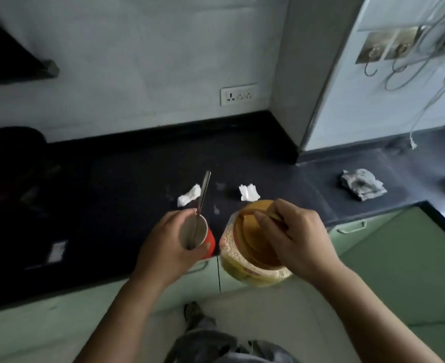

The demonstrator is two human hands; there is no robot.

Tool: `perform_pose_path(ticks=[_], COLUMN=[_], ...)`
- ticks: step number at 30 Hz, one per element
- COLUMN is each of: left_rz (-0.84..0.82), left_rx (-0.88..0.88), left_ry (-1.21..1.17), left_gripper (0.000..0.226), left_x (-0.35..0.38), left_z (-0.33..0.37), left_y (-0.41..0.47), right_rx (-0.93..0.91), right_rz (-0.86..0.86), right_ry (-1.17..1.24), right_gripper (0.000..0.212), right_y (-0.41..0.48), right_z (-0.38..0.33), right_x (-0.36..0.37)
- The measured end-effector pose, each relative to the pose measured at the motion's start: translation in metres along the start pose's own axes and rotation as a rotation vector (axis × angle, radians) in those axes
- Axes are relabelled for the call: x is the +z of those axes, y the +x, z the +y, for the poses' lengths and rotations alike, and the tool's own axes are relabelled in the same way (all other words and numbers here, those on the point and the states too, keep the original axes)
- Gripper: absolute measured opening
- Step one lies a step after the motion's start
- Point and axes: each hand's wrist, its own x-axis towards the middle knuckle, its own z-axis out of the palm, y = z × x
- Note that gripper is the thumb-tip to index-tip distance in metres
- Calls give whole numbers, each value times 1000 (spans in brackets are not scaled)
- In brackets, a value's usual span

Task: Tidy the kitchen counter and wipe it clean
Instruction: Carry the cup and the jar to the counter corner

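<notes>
Gripping cup point(193, 233), jar point(252, 247), hands point(163, 247) raised

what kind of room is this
Most likely a home kitchen. A dark stone counter runs into a corner above pale green cabinets, with a wall socket above it, and the left hand holds a cup with a spoon in it.

The tabletop point(137, 166) is near black. The cup point(208, 241) is red outside, off-white inside. The jar point(245, 260) is clear with a yellow-orange lid point(255, 237) over pale grains. Two paper scraps point(248, 192) are white, the rag point(362, 184) grey, the cupboard doors point(399, 258) pale green.
</notes>
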Motion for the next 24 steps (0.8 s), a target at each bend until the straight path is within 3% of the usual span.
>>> perform_pose_path(ticks=[4,12,24], left_rz=[-36,-41,151], left_rx=[-92,-266,-628], left_ry=[60,49,39], left_gripper=[69,75,70], left_x=[22,29,-37], left_z=[19,27,-46], left_y=[-81,-216,-381], right_rx=[5,49,-68], right_rz=[-51,-328,-769], right_ry=[-29,-21,19], right_gripper=[32,25,31], right_y=[-71,-162,-232], right_z=[8,-1,-85], right_x=[-10,1,120])
